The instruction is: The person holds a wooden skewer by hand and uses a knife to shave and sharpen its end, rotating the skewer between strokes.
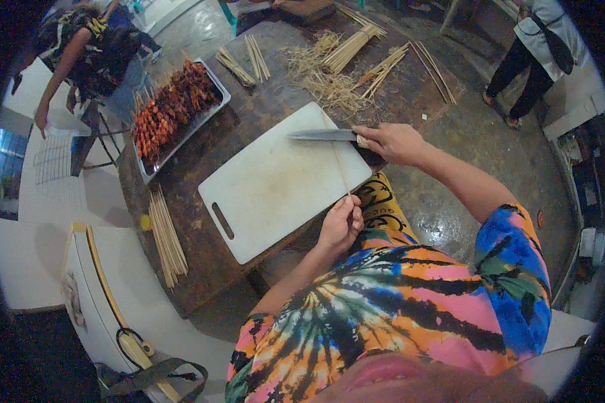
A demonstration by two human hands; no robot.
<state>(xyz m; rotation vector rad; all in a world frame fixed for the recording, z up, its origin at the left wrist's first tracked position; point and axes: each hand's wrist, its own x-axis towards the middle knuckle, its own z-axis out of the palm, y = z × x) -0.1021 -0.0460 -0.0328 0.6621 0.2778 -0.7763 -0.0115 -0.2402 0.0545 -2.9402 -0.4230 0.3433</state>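
A white plastic cutting board (277,176) lies on the brown table before me. My right hand (390,142) grips a kitchen knife (325,135) by its dark handle, its blade lying over the far right part of the board. Between the fingers of my left hand (340,221), at the board's near edge, is the end of a thin bamboo stick (342,170). The stick runs across the board and passes by the knife blade. Whether blade and stick touch, I cannot tell.
A metal tray (184,136) of skewered meat (174,108) stands at the left. Bamboo shavings (327,75) and a bundle of sticks (352,48) lie at the back. More sticks (167,237) lie front left. Two people (55,95) (532,60) stand beyond the table.
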